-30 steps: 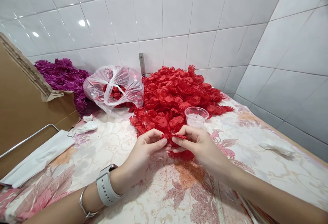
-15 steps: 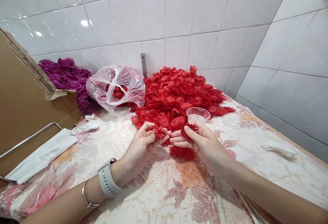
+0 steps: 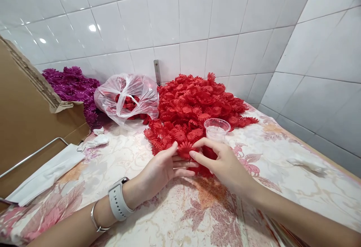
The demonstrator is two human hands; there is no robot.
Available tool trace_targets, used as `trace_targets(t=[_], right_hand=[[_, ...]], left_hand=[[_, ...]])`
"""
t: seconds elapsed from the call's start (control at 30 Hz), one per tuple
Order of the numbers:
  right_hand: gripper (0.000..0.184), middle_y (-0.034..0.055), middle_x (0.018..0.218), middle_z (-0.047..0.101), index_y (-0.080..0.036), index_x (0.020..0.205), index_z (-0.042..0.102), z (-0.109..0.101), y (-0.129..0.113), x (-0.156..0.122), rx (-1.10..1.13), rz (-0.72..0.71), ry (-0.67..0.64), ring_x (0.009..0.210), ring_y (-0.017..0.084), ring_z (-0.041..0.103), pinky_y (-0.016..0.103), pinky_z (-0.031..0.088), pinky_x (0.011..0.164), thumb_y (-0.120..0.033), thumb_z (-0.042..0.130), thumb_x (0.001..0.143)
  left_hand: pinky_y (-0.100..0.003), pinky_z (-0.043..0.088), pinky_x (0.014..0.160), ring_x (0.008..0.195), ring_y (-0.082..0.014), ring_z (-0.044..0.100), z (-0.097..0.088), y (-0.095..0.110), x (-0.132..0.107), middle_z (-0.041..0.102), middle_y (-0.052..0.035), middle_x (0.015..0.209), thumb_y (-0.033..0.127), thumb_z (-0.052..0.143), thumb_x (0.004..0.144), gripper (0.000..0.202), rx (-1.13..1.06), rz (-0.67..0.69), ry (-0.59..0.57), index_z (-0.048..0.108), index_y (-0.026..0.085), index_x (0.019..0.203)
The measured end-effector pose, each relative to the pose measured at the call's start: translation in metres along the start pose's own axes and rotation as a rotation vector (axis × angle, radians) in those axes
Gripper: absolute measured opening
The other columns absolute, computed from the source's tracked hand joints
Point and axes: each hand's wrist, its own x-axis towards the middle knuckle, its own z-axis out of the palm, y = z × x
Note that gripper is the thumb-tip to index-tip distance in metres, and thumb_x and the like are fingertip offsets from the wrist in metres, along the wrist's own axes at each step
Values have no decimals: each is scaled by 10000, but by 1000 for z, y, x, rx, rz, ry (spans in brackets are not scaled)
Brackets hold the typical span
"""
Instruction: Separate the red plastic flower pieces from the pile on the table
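Note:
A red artificial flower layer (image 3: 185, 150) with a fringed edge lies between my hands, just over the fingers of my left hand (image 3: 166, 165). That hand is palm up, with its fingers stretched out and its thumb raised apart. From the right, my right hand (image 3: 216, 157) pinches the flower's edge between thumb and forefinger. More red petal pieces show dimly beneath my right palm. Behind both hands rises a large heap of red flower pieces (image 3: 194, 104). Close behind my right hand stands a small clear plastic cup (image 3: 216, 128).
A clear plastic bag (image 3: 126, 98) with red flowers sits left of the heap, beside purple flowers (image 3: 72, 85). A cardboard box (image 3: 36, 115) and white cloth (image 3: 47, 171) are at left. Crumpled plastic (image 3: 307, 165) lies right on the floral tablecloth (image 3: 146, 222). Tiled walls stand behind and right.
My left hand has let go of its pinch and spread its fingers palm up. My right hand has turned palm down and moved left onto the flower's edge.

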Motion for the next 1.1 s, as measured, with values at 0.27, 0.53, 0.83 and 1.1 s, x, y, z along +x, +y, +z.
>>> trace_targets(t=[0.27,0.53,0.83,1.1], right_hand=[[159,-14,666,565,-195,736,565,1,-4,-1,-5,-4,28,613,130,495,251,370,564,-315,503,820],[180,-30,633,526,-193,689,545,0,-6,-3,43,6,56,542,105,435,242,331,512,-309,500,820],[174,-21,618,557,-184,644,582,2,-12,-4,86,46,-85,548,105,464,234,344,507,-321,580,750],[139,-49,549,481,-188,650,547,-1,-5,2,121,40,-146,482,89,406,225,297,469,-220,494,775]], left_hand=[[-242,506,637,624,-145,650,-1,1,1,691,-70,676,277,665,712,169,250,82,134,668,109,725],[-186,483,553,565,-109,630,0,5,-1,690,-45,638,240,707,667,131,333,135,253,679,114,692],[-179,374,401,433,-107,545,4,2,-5,613,-4,496,286,726,614,241,511,102,289,545,150,532],[-194,428,558,619,-120,577,4,1,-6,646,-8,687,262,695,663,123,686,267,162,638,160,699]])
